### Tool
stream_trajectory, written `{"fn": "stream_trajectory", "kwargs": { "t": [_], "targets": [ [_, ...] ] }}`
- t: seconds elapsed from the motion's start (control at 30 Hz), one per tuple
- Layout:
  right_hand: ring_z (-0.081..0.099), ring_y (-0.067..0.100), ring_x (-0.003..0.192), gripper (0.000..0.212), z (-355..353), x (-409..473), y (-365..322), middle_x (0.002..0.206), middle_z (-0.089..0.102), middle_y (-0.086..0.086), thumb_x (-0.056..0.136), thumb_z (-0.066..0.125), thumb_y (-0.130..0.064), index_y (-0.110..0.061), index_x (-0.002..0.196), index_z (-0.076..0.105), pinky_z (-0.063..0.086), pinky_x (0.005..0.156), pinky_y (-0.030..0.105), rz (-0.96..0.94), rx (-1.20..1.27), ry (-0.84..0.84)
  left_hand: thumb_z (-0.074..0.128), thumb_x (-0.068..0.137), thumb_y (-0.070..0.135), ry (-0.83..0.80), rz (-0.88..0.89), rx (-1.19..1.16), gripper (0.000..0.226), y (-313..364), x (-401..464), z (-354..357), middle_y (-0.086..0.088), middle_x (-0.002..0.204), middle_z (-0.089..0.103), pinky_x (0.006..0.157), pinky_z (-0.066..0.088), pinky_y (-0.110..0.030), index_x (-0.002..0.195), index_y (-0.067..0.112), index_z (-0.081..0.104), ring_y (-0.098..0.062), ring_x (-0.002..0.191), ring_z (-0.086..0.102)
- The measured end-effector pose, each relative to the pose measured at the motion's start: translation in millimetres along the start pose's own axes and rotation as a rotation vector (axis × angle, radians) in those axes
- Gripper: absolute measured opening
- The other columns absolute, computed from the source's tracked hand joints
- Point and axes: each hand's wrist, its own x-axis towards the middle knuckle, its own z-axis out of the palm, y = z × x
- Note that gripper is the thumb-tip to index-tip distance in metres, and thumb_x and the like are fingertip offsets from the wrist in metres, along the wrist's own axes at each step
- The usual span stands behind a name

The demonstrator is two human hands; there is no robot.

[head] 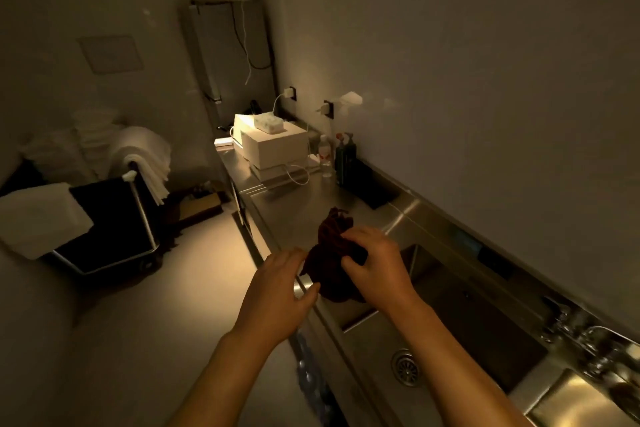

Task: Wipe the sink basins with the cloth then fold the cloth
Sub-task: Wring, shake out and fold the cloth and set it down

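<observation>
**Cloth bunched at the counter's front edge, beside the basin**

Dark red cloth [334, 253] sits crumpled on the steel counter [298, 204], at its front edge next to the near basin [450, 315]. Right hand [375, 265] pinches a fold, fingers curled into the fabric. Left hand [280, 291] touches the cloth's left side; whether it grips cannot be told.

Judgement: light, limp, holds no shape. For folding, find two corners or one hem and lift to let it hang flat.

White boxes [273, 146] on counter; bottles [341, 158] beside wall; towel cart [114, 215] left.
</observation>
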Motion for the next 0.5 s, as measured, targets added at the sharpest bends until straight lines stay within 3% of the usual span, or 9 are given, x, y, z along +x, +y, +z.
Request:
{"fn": "stream_trajectory", "kwargs": {
  "t": [0.1,0.23,0.4,0.5],
  "targets": [
    [0.053,0.004,0.112,0.041,2,29,26,0.121,0.060,-0.010,0.087,0.072,-0.014,-0.022,0.127,0.067,0.042,0.096,0.016,0.036,0.038,0.008,0.067,0.096,0.053,-0.011,0.006,0.019,0.056,1,45,13,0.008,0.149,0.055,0.104,0.030,-0.018,0.146,0.031,0.054,-0.013,0.136,0.051],
    [0.051,-0.004,0.107,0.039,14,57,52,0.114,0.056,-0.019,0.086,0.072,-0.015,-0.025,0.123,0.068,0.038,0.090,0.008,0.039,0.070,0.018,0.069,0.096,0.047,-0.012,-0.024,0.033,0.049,-2,93,28,0.007,0.146,0.058,0.103,0.033,-0.021,0.140,0.029,0.060,-0.014,0.132,0.055],
    [0.053,-0.004,0.109,0.038,33,80,75,0.114,0.057,-0.020,0.085,0.070,-0.017,-0.029,0.121,0.067,0.043,0.096,0.015,0.077,0.122,0.030,0.072,0.095,0.041,-0.065,-0.018,-0.019,0.046,-17,132,43,0.010,0.138,0.060,0.088,0.028,-0.007,0.138,0.032,0.059,0.001,0.113,0.047],
    [0.053,-0.005,0.110,0.038,43,93,86,0.115,0.058,-0.019,0.085,0.069,-0.020,-0.031,0.121,0.067,0.046,0.098,0.018,0.100,0.133,0.049,0.072,0.096,0.038,-0.112,-0.007,-0.090,0.043,-29,153,52,0.012,0.136,0.062,0.094,0.038,-0.011,0.136,0.031,0.060,0.001,0.113,0.052]
  ]
}}
